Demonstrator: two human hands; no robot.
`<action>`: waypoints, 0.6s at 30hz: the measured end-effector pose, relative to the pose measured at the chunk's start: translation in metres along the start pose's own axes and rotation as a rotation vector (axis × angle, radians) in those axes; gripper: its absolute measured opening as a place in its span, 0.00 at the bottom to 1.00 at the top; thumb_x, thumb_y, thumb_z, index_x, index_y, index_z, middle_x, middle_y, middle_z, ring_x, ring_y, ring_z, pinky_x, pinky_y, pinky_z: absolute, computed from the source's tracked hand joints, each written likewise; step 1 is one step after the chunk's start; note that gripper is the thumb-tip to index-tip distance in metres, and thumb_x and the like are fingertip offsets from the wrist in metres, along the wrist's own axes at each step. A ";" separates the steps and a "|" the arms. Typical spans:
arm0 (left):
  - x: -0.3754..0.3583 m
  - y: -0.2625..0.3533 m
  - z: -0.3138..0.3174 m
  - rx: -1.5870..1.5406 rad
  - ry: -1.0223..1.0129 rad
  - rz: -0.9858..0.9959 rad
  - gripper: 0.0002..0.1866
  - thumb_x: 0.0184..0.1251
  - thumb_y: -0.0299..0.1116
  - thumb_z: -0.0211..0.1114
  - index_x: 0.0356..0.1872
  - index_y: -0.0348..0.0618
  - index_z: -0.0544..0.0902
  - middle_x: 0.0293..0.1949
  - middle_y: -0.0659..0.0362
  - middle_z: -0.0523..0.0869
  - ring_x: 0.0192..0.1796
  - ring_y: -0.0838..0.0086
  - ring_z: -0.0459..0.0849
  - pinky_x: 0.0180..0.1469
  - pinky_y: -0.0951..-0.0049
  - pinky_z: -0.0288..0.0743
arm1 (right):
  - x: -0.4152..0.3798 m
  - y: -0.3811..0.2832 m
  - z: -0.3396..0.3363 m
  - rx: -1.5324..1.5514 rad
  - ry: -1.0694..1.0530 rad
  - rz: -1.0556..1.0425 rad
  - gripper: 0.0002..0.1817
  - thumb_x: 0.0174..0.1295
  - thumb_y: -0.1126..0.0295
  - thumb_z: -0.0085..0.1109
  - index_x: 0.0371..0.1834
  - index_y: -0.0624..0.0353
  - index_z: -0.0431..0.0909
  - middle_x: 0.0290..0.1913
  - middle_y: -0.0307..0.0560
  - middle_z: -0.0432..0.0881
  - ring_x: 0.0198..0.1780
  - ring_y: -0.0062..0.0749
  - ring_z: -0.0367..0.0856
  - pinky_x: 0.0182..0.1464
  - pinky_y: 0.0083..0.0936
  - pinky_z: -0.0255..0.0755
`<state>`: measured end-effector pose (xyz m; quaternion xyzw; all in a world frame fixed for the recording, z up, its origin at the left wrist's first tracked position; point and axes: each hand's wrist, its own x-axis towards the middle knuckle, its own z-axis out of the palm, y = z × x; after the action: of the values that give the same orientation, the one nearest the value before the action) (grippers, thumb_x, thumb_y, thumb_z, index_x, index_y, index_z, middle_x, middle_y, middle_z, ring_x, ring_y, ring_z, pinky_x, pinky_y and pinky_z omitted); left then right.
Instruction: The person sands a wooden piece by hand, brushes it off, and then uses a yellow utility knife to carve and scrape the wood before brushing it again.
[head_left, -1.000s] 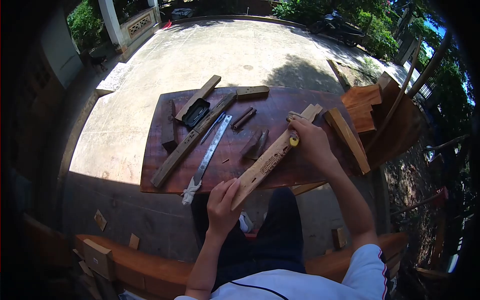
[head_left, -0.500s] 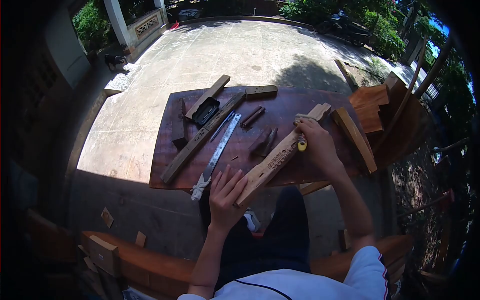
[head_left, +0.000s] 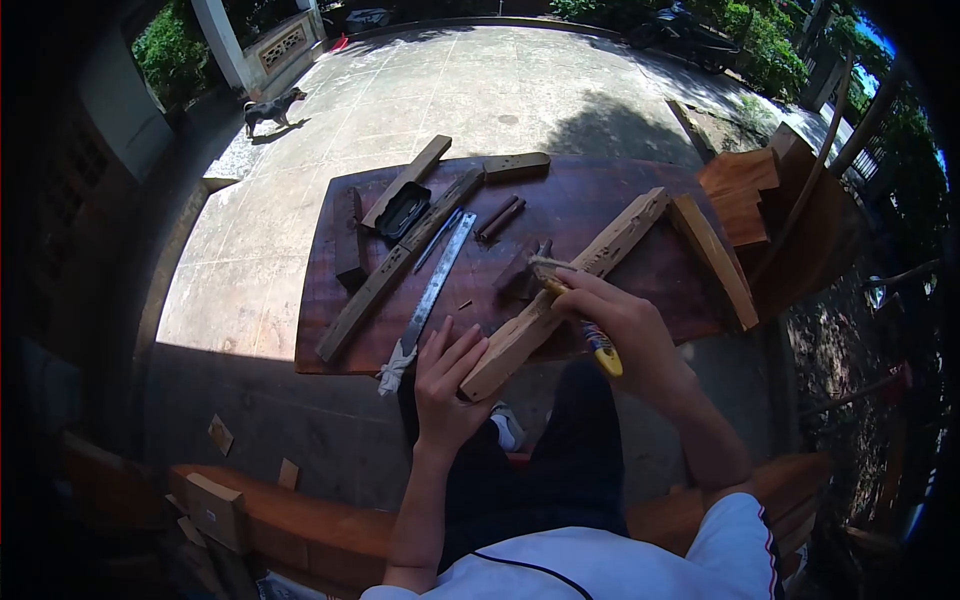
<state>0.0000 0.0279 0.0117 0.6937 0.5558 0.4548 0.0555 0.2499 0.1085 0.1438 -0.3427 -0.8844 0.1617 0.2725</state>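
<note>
My left hand (head_left: 447,385) grips the near end of a pale wooden bar (head_left: 520,350), its fingers along the bar's left side. The bar slants away to the right across the table, and its upper face is carved or notched. In my right hand (head_left: 615,320) is a brush (head_left: 606,358) with a yellow handle. Its bristle end lies over the middle of the bar; whether it touches is hard to see. Left of the bar sit a small dark wooden block (head_left: 517,278) and a long metal blade (head_left: 440,280) with a cloth-wrapped end.
The dark wooden table (head_left: 350,345) also bears a long weathered wood strip (head_left: 385,280), a black tray (head_left: 404,210), a pen (head_left: 437,242), dark short sticks (head_left: 499,219) and another wooden piece (head_left: 715,260) at right. A dog (head_left: 272,113) stands on the paving beyond.
My right hand has drawn the brush nearer along the bar, from its far end to its middle. The dog has moved right, into the sunlight.
</note>
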 end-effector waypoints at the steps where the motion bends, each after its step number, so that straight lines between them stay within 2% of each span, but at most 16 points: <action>1: 0.000 0.001 0.001 -0.009 0.004 -0.006 0.30 0.55 0.37 0.89 0.62 0.44 0.93 0.68 0.51 0.91 0.81 0.44 0.78 0.82 0.41 0.67 | 0.005 0.008 -0.002 0.129 0.064 0.105 0.19 0.61 0.79 0.71 0.57 0.60 0.83 0.73 0.59 0.83 0.70 0.60 0.85 0.69 0.47 0.83; 4: 0.003 0.005 0.008 -0.062 0.013 -0.030 0.28 0.57 0.36 0.88 0.60 0.43 0.94 0.67 0.51 0.92 0.81 0.44 0.78 0.82 0.43 0.68 | -0.001 -0.012 0.006 -0.109 0.051 -0.011 0.18 0.62 0.79 0.70 0.56 0.61 0.83 0.72 0.59 0.83 0.71 0.57 0.85 0.68 0.45 0.84; 6: 0.005 0.005 0.008 -0.062 0.012 -0.059 0.26 0.57 0.35 0.88 0.59 0.42 0.94 0.67 0.50 0.91 0.81 0.44 0.77 0.81 0.44 0.69 | -0.013 -0.030 0.027 -0.260 -0.019 -0.210 0.16 0.62 0.79 0.68 0.54 0.60 0.83 0.68 0.53 0.84 0.71 0.51 0.85 0.65 0.42 0.86; 8: 0.006 0.005 0.009 -0.058 0.010 -0.074 0.25 0.57 0.35 0.88 0.57 0.42 0.95 0.67 0.50 0.91 0.81 0.44 0.77 0.81 0.44 0.69 | -0.012 -0.025 0.019 -0.170 0.012 -0.136 0.16 0.60 0.78 0.69 0.52 0.60 0.83 0.67 0.55 0.84 0.69 0.54 0.85 0.66 0.42 0.85; 11: 0.002 0.009 0.009 -0.056 0.020 -0.096 0.24 0.56 0.35 0.87 0.56 0.41 0.95 0.69 0.49 0.90 0.83 0.43 0.75 0.82 0.43 0.68 | -0.001 0.000 0.009 -0.256 0.019 0.056 0.18 0.58 0.76 0.70 0.53 0.61 0.83 0.67 0.57 0.84 0.69 0.54 0.85 0.67 0.41 0.85; 14: 0.005 0.008 0.011 -0.047 0.032 -0.080 0.25 0.57 0.37 0.87 0.56 0.42 0.95 0.73 0.48 0.87 0.84 0.42 0.72 0.84 0.41 0.64 | -0.025 -0.041 0.038 -0.421 -0.021 -0.229 0.19 0.57 0.75 0.71 0.53 0.64 0.83 0.67 0.58 0.85 0.68 0.51 0.86 0.66 0.39 0.86; 15: 0.004 0.007 0.010 -0.028 0.032 -0.066 0.25 0.57 0.39 0.88 0.56 0.43 0.95 0.74 0.47 0.85 0.84 0.41 0.71 0.84 0.40 0.62 | -0.032 -0.055 0.036 -0.337 -0.066 -0.292 0.19 0.58 0.74 0.71 0.53 0.66 0.83 0.66 0.60 0.85 0.68 0.52 0.87 0.65 0.38 0.86; 18: 0.003 0.006 0.010 -0.016 0.029 -0.065 0.24 0.58 0.39 0.87 0.56 0.42 0.96 0.78 0.47 0.82 0.86 0.40 0.67 0.86 0.39 0.58 | -0.021 -0.039 0.012 -0.237 -0.075 -0.155 0.18 0.58 0.73 0.70 0.53 0.64 0.83 0.66 0.63 0.85 0.67 0.57 0.86 0.68 0.40 0.84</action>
<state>0.0113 0.0323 0.0118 0.6680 0.5752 0.4673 0.0677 0.2349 0.0650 0.1447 -0.2970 -0.9306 0.0474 0.2086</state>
